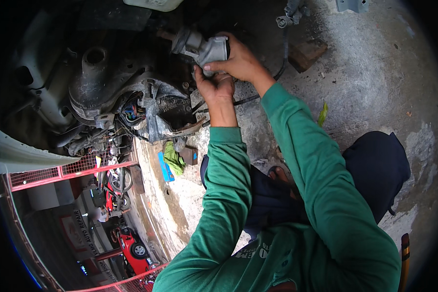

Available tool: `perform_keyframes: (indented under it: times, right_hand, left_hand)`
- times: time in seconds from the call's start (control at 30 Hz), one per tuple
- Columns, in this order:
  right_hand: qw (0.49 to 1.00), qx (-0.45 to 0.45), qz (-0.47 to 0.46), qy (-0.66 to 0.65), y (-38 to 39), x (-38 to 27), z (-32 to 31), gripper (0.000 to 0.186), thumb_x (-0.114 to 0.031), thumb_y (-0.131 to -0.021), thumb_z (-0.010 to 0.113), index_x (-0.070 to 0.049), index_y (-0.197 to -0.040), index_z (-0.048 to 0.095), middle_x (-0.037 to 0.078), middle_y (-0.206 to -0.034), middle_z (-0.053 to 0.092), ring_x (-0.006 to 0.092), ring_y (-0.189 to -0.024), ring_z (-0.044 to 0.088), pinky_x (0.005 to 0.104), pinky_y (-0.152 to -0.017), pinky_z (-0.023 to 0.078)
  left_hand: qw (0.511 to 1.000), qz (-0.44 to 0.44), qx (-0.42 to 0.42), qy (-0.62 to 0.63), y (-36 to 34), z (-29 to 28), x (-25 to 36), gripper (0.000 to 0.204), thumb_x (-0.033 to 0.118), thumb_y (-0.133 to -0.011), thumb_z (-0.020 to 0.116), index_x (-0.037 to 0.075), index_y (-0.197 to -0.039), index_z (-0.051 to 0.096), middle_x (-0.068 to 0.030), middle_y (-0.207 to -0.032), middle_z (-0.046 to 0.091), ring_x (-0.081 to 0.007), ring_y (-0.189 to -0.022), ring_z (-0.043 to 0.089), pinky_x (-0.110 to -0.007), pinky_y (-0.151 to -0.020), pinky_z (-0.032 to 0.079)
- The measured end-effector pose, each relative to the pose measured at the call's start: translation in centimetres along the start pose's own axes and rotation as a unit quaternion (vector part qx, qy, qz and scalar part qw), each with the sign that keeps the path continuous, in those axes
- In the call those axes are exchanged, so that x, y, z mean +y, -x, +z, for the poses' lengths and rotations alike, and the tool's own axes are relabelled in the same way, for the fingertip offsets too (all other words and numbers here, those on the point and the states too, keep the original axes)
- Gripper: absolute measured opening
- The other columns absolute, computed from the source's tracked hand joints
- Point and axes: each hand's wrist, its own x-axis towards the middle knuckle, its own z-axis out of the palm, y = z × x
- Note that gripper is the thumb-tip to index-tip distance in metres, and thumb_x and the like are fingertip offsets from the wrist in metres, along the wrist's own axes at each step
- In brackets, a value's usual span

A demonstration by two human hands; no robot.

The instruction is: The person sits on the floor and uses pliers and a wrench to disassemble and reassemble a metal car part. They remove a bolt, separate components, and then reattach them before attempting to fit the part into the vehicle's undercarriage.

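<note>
My left hand (214,85) cradles a grey, squarish metal part (199,48) from below, with the thumb up along its side. My right hand (238,61) grips the same part from the right, thumb across its lower face and fingers over the top edge, partly hidden. The part is held at the dark vehicle underside, beside a dirty metal housing (165,114) with bundled wires (134,112). Whether it is attached there I cannot tell. A black hose (284,53) runs behind my wrists.
A wooden block (306,53), green leaf (322,114) and grey bracket (352,5) lie on concrete (384,73). A green cloth (173,160) and blue object (165,168) sit below the housing. Beyond a red mesh barrier (58,170) are a motorcycle (114,187), red car (134,250) and a person (102,214).
</note>
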Motion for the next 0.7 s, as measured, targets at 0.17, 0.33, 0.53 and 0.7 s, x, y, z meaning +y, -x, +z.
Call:
perform_keyframes:
  times: [0.17, 0.33, 0.53, 0.7]
  right_hand:
    - [1.0, -0.003, 0.016, -0.01, 0.2, 0.0, 0.1, 0.096, -0.029, -0.061, 0.098, -0.001, -0.139, 0.05, 0.017, -0.12, 0.069, 0.0272, -0.114, 0.067, 0.0368, -0.097, 0.053]
    - [0.999, 0.013, -0.006, -0.036, -0.3, 1.1, 0.6, 0.096, -0.031, -0.059, 0.098, -0.001, -0.137, 0.051, 0.018, -0.118, 0.07, 0.0275, -0.111, 0.069, 0.0374, -0.095, 0.054]
    - [0.999, 0.004, -0.011, -0.044, -0.2, 0.9, 0.2, 0.094, -0.027, -0.061, 0.098, 0.001, -0.137, 0.05, 0.017, -0.121, 0.069, 0.0252, -0.113, 0.067, 0.0363, -0.097, 0.054]
    - [0.996, -0.005, -0.004, -0.086, 0.0, -0.1, 0.9, 0.093, -0.026, -0.062, 0.098, 0.001, -0.137, 0.05, 0.015, -0.121, 0.068, 0.0241, -0.113, 0.066, 0.0363, -0.097, 0.054]
  left_hand:
    - [1.0, -0.001, 0.002, -0.008, 0.5, 0.3, -0.2, 0.051, 0.045, -0.102, 0.051, 0.01, -0.14, 0.053, -0.0115, -0.143, 0.054, -0.03, -0.137, 0.048, -0.051, -0.118, 0.034]
    - [1.0, 0.009, 0.012, -0.005, 0.6, 0.7, -0.3, 0.053, 0.045, -0.099, 0.056, 0.009, -0.139, 0.053, -0.0135, -0.143, 0.055, -0.032, -0.136, 0.048, -0.053, -0.118, 0.033]
    - [1.0, -0.001, 0.02, 0.017, 0.8, 1.2, -0.7, 0.052, 0.045, -0.099, 0.059, 0.009, -0.137, 0.055, -0.0106, -0.143, 0.055, -0.029, -0.137, 0.047, -0.054, -0.118, 0.031]
    - [0.999, 0.002, 0.012, 0.035, 0.2, 0.2, 0.0, 0.051, 0.045, -0.099, 0.059, 0.011, -0.137, 0.056, -0.0087, -0.143, 0.056, -0.0283, -0.136, 0.048, -0.054, -0.117, 0.03]
